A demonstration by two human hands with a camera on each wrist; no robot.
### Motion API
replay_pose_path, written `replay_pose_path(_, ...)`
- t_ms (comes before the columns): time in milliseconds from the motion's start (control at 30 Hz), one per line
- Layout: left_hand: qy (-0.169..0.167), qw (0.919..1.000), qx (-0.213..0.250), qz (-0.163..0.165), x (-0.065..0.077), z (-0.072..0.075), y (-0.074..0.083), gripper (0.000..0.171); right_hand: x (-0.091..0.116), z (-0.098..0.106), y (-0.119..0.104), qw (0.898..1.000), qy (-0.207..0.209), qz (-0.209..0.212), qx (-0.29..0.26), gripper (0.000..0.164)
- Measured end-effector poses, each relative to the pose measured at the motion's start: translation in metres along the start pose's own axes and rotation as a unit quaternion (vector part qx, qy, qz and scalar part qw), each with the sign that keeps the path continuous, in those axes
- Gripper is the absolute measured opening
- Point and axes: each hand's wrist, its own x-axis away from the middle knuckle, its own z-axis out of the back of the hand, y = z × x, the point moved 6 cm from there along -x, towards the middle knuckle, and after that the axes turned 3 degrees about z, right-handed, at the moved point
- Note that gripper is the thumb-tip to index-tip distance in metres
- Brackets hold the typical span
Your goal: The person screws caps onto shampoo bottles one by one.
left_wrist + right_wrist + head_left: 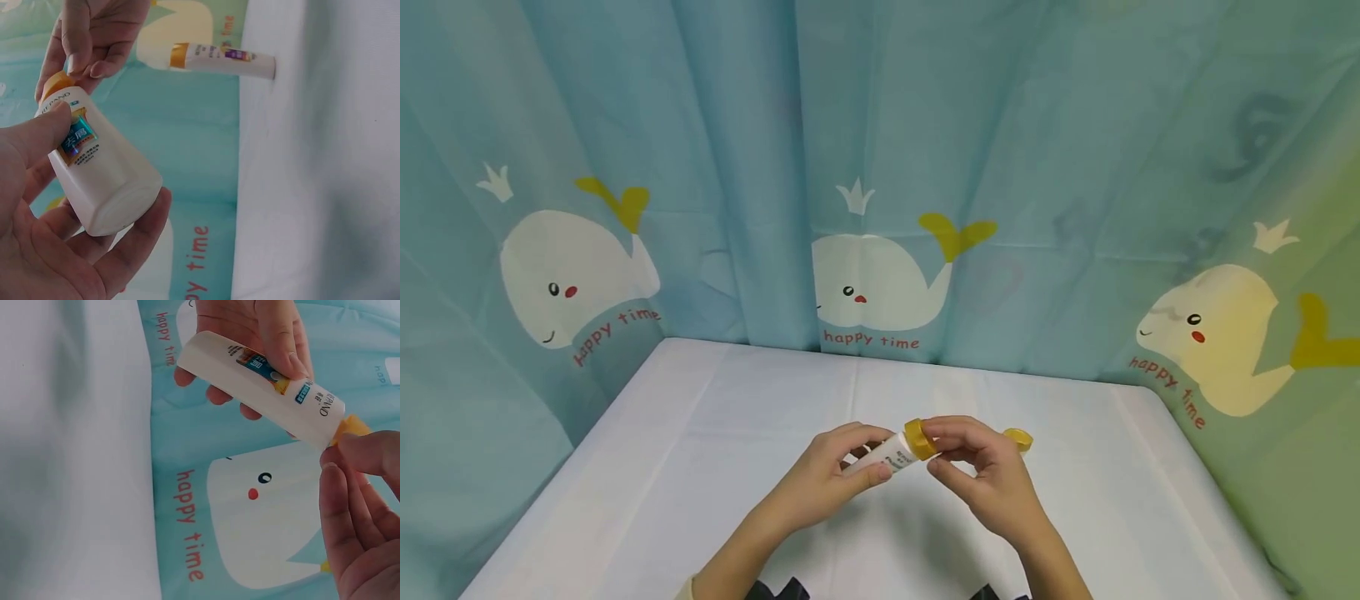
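My left hand (823,479) grips a white bottle (895,452) with a yellow cap (917,439), held tilted above the table. In the left wrist view the thumb lies across the front label and the fingers curl under the base. My right hand (988,471) is at the cap end; in the right wrist view its thumb and fingertips pinch the cap (351,427). Printed lettering and a blue-and-orange label show on the bottle (262,387). Part of the cap is hidden behind the right fingers.
A second white bottle (222,59) with a yellow cap stands upright on the white table (730,467); in the head view my right hand hides most of it. Blue-green curtains (737,167) printed with whales surround the table's back and sides.
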Motion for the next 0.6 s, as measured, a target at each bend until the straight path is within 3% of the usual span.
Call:
replay_pose_path(233, -0.001, 0.9999, 0.001, -0.014, -0.0007, -0.0017, 0.0037, 0.028, -0.0006, 0.002, -0.0012, 1.0, 0.008, 0.009, 0.005, 0.032)
replay_pose_path(600, -0.008, 0.9997, -0.005, -0.021, 0.0003, -0.0052, 0.0058, 0.029, -0.001, 0.0013, -0.0013, 0.999, 0.026, -0.012, 0.024, 0.02)
